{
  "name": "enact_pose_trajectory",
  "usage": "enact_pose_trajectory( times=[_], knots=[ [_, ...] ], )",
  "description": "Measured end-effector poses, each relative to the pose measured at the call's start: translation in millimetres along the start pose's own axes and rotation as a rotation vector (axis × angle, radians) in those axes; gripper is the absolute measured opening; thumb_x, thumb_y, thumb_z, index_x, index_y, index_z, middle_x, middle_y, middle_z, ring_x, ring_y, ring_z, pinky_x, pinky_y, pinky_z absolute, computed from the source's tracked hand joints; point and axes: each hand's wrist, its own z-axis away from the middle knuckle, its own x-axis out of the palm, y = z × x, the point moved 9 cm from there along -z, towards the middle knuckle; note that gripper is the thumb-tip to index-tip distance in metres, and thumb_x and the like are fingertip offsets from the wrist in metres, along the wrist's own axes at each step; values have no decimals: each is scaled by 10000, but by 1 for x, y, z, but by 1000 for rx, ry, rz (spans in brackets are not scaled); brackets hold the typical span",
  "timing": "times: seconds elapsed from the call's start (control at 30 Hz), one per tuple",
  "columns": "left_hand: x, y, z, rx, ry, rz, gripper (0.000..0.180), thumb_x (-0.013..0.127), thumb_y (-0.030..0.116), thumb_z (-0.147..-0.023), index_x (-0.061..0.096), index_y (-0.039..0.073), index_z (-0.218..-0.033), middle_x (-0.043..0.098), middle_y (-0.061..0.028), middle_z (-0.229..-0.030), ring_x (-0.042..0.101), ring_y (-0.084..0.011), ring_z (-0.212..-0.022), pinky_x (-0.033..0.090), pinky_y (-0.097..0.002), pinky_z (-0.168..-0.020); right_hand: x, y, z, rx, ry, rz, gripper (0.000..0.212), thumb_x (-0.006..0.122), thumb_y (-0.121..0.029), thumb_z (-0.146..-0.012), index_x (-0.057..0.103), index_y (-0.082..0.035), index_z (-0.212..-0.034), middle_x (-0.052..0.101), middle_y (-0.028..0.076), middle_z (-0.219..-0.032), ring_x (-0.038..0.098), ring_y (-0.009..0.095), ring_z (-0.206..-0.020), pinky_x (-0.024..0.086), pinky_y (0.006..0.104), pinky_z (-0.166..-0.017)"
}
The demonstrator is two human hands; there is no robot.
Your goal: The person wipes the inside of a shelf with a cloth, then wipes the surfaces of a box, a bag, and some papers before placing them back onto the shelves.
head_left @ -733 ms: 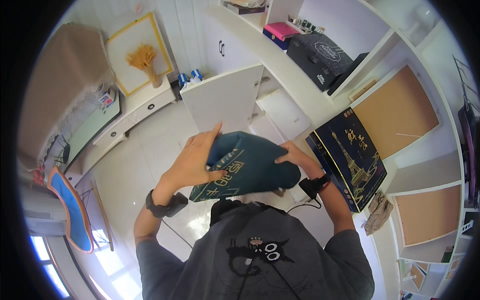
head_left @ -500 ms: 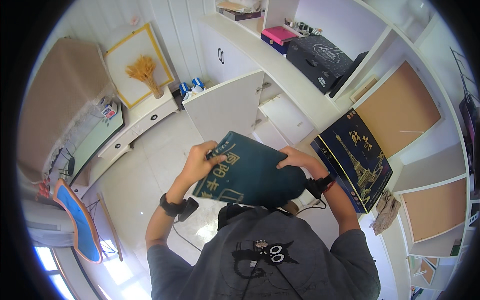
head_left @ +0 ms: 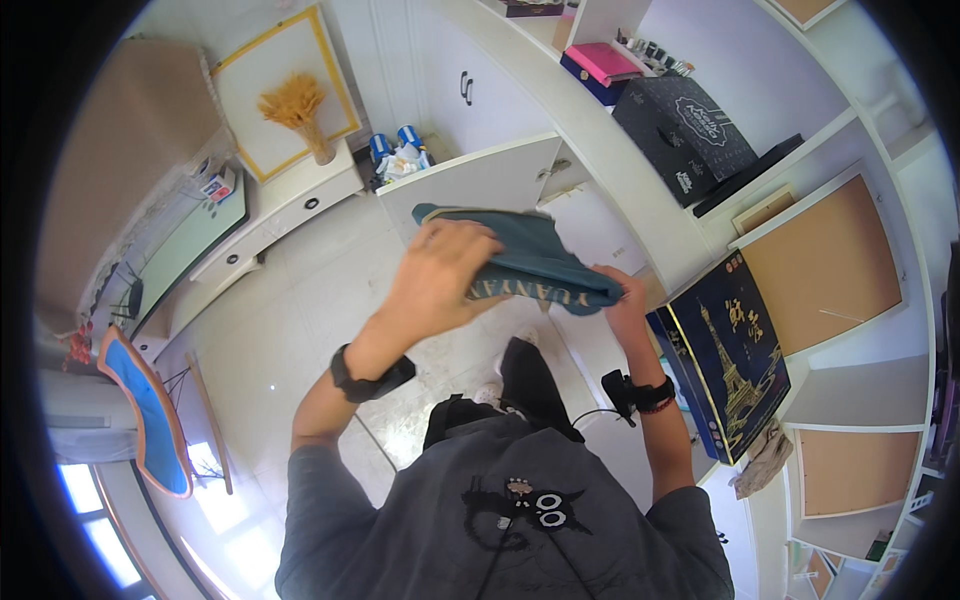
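Green bag (head_left: pixel 540 245) up in the air ahead of the chest, over the pale floor (head_left: pixel 330 250), held between both hands; folded and creased, gold lettering along its near side, well clear of the shirt (head_left: pixel 540 490). Left hand (head_left: pixel 445 270): back upward, fingers bent over the bag's left part, gripping it; fingers blurred, exact closure unclear. Right hand (head_left: pixel 625 300): pinched on the bag's right end, nearly closed, some fingers out of sight. Dark band on each wrist. Just beyond the bag, cabinet door (head_left: pixel 480 185) swung open, the bag covering its lower part in this view. Right of the right hand, navy box (head_left: pixel 725 350) with gold tower, tilted; crumpled brown wrap (head_left: pixel 765 462) at its near end. Farther up, black box (head_left: pixel 680 135) beside pink box (head_left: pixel 602 62).
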Motion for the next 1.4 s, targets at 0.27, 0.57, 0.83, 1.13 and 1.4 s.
enact_pose_trajectory(
  times=[0.27, 0.57, 0.83, 1.13, 1.4],
  knots=[
    [85, -149, -14, -368, -152, 61, 325, 657, 353, -737, 557, 45, -765, 517, -114, -521, 531, -291, -493, 416, -330, -468, -14, -18, -90, -196, 59, 440, 263, 739, -168, -670, 606, -29, -849, 604, 89, -708, 609, 164, -666, 456, 265, -609],
    [136, -275, -148, -607, 113, 522, 236, 637, 208, -790, 597, -20, -743, 518, -51, -556, 437, -64, -528, 362, -245, -492, -107, 66, -178, 87, 287, 376, 753, 746, -275, -667, 348, -35, -1260, 589, 182, -1029, 556, 322, -1002, 425, 338, -837],
    [302, -410, -162, -945, 208, 614, 557, 719, 353, -711, 504, -9, -1075, 626, -121, -761, 608, -152, -661, 468, -247, -570, -143, 104, -303, 135, -47, 187, 448, 734, -121, -672, 548, 13, -1056, 604, 60, -903, 559, 122, -818, 443, 242, -755],
    [333, -298, -100, -863, 377, 192, 679, 650, 416, -760, 415, -87, -1151, 530, -187, -993, 565, -264, -820, 453, -344, -742, -147, 166, -317, 81, -68, 860, 614, 653, -178, -731, 365, -35, -1255, 505, 211, -1120, 521, 357, -1003, 414, 377, -872],
    [417, -229, -72, -1472, -174, 1461, 628, 474, 524, -841, 420, 14, -1204, 534, -136, -1075, 567, -258, -943, 480, -357, -800, -93, 132, -293, 369, -360, 1062, 818, 717, -332, -664, 269, -240, -1342, 209, 214, -1379, 226, 435, -1244, 280, 614, -922]
  ],
)
